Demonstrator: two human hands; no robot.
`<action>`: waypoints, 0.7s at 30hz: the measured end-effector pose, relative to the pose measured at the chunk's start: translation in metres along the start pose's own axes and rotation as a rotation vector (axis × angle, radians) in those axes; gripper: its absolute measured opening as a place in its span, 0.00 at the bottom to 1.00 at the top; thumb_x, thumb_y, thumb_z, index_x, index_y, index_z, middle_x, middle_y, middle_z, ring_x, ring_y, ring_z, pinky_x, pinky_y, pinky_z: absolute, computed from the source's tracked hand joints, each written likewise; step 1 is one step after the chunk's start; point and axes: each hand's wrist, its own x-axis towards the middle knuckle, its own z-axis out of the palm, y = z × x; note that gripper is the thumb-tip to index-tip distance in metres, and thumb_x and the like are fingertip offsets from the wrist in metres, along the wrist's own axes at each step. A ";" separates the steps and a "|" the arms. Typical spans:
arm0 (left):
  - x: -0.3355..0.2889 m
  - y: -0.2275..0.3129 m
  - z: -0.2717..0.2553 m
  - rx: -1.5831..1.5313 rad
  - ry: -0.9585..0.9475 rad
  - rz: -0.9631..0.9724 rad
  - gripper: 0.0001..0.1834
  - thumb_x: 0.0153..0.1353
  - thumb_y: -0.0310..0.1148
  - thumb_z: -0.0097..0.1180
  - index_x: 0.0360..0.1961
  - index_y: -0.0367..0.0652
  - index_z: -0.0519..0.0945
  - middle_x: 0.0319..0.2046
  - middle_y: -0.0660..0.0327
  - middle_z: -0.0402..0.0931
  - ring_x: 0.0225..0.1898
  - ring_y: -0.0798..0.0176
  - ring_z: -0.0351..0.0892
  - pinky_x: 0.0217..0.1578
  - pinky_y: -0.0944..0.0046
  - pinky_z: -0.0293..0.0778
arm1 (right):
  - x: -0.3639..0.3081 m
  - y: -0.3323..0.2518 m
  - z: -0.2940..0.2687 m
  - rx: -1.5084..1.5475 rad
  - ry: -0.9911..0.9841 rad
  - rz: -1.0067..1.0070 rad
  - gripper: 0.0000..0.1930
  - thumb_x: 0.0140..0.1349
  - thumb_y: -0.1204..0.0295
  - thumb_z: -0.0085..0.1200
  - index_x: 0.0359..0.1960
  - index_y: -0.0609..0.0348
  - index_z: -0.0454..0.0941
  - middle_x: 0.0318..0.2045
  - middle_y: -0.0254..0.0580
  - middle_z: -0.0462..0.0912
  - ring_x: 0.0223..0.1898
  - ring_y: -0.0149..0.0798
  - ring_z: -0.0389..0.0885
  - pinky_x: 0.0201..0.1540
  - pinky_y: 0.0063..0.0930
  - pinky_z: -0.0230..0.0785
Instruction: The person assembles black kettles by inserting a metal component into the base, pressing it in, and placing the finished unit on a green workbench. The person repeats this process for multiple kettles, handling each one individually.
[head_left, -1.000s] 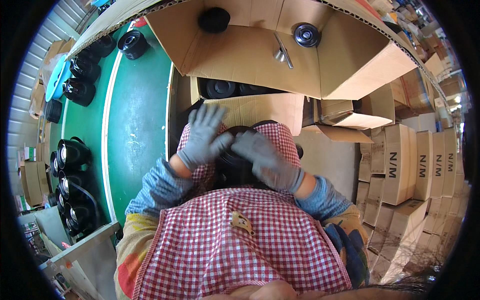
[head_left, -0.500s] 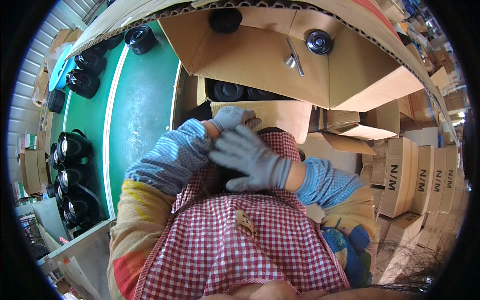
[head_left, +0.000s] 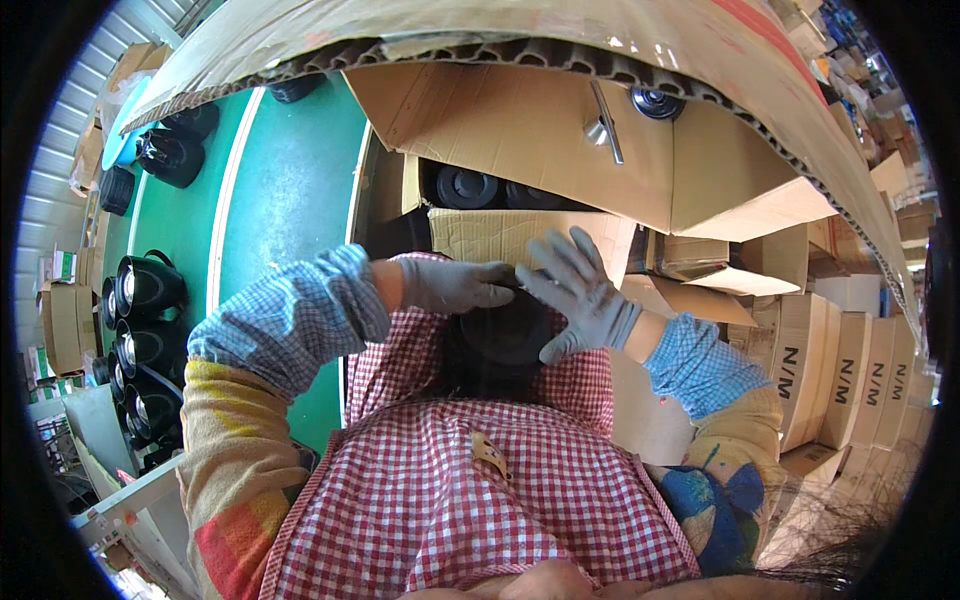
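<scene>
A dark round black part (head_left: 500, 335) rests in my lap against the red checked apron (head_left: 480, 490); its details are lost in shadow. My left hand (head_left: 445, 285), in a grey glove, is at its far left edge with thumb and forefinger closed together. What that pinch holds, if anything, is too dark to make out. On the other side, my right hand (head_left: 585, 300), also gloved in grey, spreads its fingers wide over the part's right edge. The right hand grips nothing.
An open cardboard box (head_left: 530, 120) stands ahead, holding a metal-handled piece (head_left: 603, 125) and a black disc (head_left: 657, 103). Below it, another carton holds black round parts (head_left: 467, 185). Black pots (head_left: 150, 285) line the green table (head_left: 285, 190) at left. Cartons (head_left: 808, 350) are stacked at right.
My hands have moved apart: the right went up and to the right off the left, and the left came down nearer the lap. The black part now shows between them.
</scene>
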 end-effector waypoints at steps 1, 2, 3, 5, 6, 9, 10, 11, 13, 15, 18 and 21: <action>0.005 0.010 0.013 -0.581 0.032 -0.386 0.21 0.70 0.39 0.55 0.62 0.45 0.77 0.63 0.52 0.74 0.67 0.55 0.70 0.67 0.56 0.65 | 0.010 -0.003 -0.002 0.109 -0.038 -0.049 0.42 0.59 0.38 0.55 0.72 0.44 0.66 0.76 0.47 0.57 0.78 0.54 0.47 0.77 0.60 0.30; 0.018 -0.002 0.007 -0.575 -0.031 -0.522 0.24 0.69 0.45 0.55 0.62 0.46 0.77 0.59 0.52 0.77 0.63 0.53 0.75 0.63 0.55 0.70 | 0.021 -0.008 -0.003 0.215 -0.075 -0.096 0.40 0.62 0.39 0.52 0.73 0.42 0.65 0.76 0.46 0.57 0.78 0.54 0.45 0.78 0.59 0.27; 0.034 -0.014 -0.001 -0.567 -0.096 -0.656 0.27 0.69 0.50 0.54 0.62 0.46 0.77 0.56 0.52 0.80 0.58 0.51 0.79 0.58 0.54 0.74 | 0.038 -0.034 0.024 0.001 0.208 -0.161 0.39 0.61 0.38 0.51 0.71 0.39 0.67 0.77 0.46 0.56 0.79 0.53 0.44 0.78 0.60 0.26; 0.063 0.022 -0.034 -0.021 -0.290 -0.439 0.25 0.69 0.47 0.53 0.61 0.45 0.77 0.52 0.51 0.82 0.54 0.49 0.81 0.56 0.53 0.76 | 0.057 -0.049 0.033 -0.109 0.340 -0.210 0.39 0.60 0.37 0.52 0.69 0.43 0.71 0.75 0.46 0.58 0.78 0.53 0.46 0.77 0.64 0.27; 0.058 0.026 -0.042 -0.034 -0.231 -0.452 0.24 0.70 0.45 0.53 0.61 0.44 0.77 0.52 0.51 0.81 0.55 0.48 0.81 0.57 0.53 0.75 | 0.049 -0.041 0.030 -0.082 0.371 -0.178 0.39 0.60 0.37 0.53 0.68 0.45 0.72 0.74 0.46 0.60 0.78 0.53 0.46 0.76 0.64 0.28; 0.018 0.040 -0.046 -0.303 -0.040 -0.517 0.20 0.68 0.34 0.56 0.60 0.43 0.77 0.53 0.51 0.81 0.56 0.46 0.80 0.63 0.52 0.72 | 0.007 0.010 0.009 -0.040 0.216 -0.136 0.47 0.50 0.35 0.61 0.68 0.49 0.71 0.72 0.49 0.62 0.76 0.56 0.50 0.75 0.65 0.33; 0.009 0.040 -0.026 -0.482 0.115 -0.414 0.20 0.68 0.33 0.57 0.60 0.44 0.77 0.52 0.52 0.82 0.55 0.46 0.81 0.63 0.51 0.72 | 0.001 0.018 0.004 -0.018 0.155 -0.056 0.49 0.45 0.34 0.64 0.68 0.49 0.73 0.72 0.51 0.63 0.75 0.59 0.53 0.74 0.66 0.34; 0.003 0.030 -0.001 -0.659 0.265 -0.303 0.21 0.67 0.33 0.58 0.60 0.44 0.77 0.52 0.53 0.82 0.54 0.45 0.81 0.64 0.51 0.72 | -0.002 0.020 0.001 0.006 0.096 0.030 0.51 0.41 0.34 0.67 0.67 0.49 0.74 0.72 0.52 0.63 0.73 0.61 0.56 0.73 0.66 0.36; 0.011 0.010 0.015 -0.332 0.090 -0.220 0.19 0.69 0.36 0.56 0.58 0.43 0.78 0.53 0.52 0.81 0.56 0.46 0.79 0.61 0.51 0.73 | 0.021 0.022 0.053 0.095 0.083 -0.089 0.47 0.49 0.33 0.60 0.69 0.42 0.71 0.75 0.51 0.57 0.76 0.62 0.50 0.74 0.71 0.28; 0.041 0.001 0.004 -0.570 -0.050 -0.662 0.17 0.70 0.41 0.55 0.53 0.43 0.81 0.47 0.49 0.83 0.51 0.46 0.83 0.54 0.48 0.77 | 0.042 -0.035 0.030 0.046 0.171 -0.150 0.42 0.56 0.34 0.54 0.70 0.39 0.69 0.76 0.51 0.55 0.77 0.61 0.46 0.74 0.73 0.24; 0.055 0.012 0.005 -0.244 0.073 -0.489 0.15 0.69 0.41 0.55 0.49 0.43 0.82 0.45 0.47 0.83 0.49 0.45 0.84 0.49 0.48 0.78 | 0.053 -0.061 0.041 0.065 0.309 0.001 0.37 0.65 0.38 0.45 0.71 0.40 0.68 0.75 0.51 0.56 0.78 0.62 0.43 0.74 0.71 0.23; 0.056 -0.028 0.020 -0.126 0.165 -0.341 0.16 0.69 0.41 0.55 0.49 0.43 0.82 0.45 0.46 0.83 0.49 0.44 0.84 0.48 0.48 0.78 | 0.052 -0.012 0.008 0.043 0.386 -0.125 0.39 0.67 0.37 0.46 0.74 0.45 0.63 0.73 0.56 0.61 0.75 0.63 0.53 0.74 0.67 0.41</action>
